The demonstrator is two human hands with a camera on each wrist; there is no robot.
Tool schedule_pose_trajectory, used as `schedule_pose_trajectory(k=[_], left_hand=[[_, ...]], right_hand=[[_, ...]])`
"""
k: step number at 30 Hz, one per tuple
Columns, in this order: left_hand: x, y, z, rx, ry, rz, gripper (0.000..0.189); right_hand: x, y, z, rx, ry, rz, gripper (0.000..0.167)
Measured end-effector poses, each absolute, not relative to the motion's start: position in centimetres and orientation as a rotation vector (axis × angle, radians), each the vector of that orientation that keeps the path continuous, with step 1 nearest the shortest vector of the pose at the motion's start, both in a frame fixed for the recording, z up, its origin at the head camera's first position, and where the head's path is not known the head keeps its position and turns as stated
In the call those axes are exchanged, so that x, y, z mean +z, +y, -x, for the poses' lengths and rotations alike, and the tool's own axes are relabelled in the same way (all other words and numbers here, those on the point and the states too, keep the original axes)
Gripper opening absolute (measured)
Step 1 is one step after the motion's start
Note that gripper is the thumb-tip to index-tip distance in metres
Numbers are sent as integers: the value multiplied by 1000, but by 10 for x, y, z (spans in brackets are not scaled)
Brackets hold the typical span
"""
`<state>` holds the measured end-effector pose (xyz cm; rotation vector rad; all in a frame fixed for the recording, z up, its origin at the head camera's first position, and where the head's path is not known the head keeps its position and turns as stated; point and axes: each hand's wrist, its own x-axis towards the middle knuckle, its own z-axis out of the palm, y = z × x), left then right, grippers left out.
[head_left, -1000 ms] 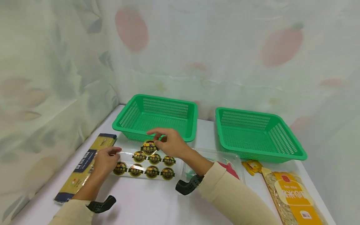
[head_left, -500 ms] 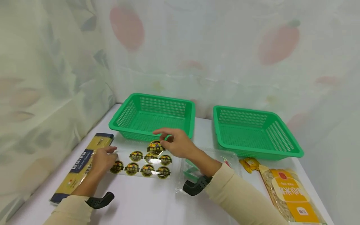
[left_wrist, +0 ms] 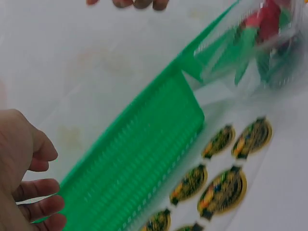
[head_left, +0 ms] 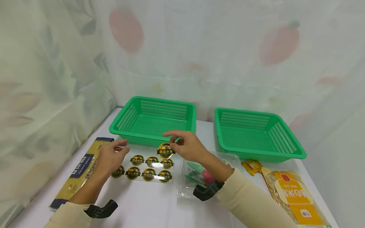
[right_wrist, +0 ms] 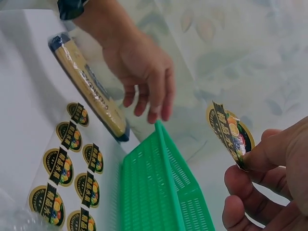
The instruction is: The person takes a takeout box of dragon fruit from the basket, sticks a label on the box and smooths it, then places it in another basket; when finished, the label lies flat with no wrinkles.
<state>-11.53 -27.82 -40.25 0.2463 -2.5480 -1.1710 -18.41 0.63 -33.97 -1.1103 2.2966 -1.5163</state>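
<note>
While the right hand [head_left: 188, 147] pinches a round sticker [head_left: 166, 151], leftward of its fingertips [right_wrist: 255, 156] just below mid-frame, the left hand [head_left: 112, 156] hangs farther off at centre left, loosely curled, empty; the sticker sheet [head_left: 142, 167] lies lower.

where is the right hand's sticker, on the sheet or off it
Off it: the right wrist view shows the right hand pinching the sticker in the air, apart from the sheet.

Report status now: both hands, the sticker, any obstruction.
Right hand pinching one sticker, clear of sticker sheet. Left hand empty. Nothing seen blocking the sticker; right forearm partly hides clear container in head view.
</note>
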Motion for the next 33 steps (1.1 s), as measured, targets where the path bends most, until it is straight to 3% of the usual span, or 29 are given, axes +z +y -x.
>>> schedule_pose_trajectory(k=[11, 33], left_hand=[[-358, -222, 104, -1386, -2388, 168, 28], [-339, -145, 123, -1644, -2406, 430, 23]], right_hand=[[-335, 29, 181, -1497, 2370, 1117, 38], [-329, 65, 173, -1554, 2404, 1133, 35]])
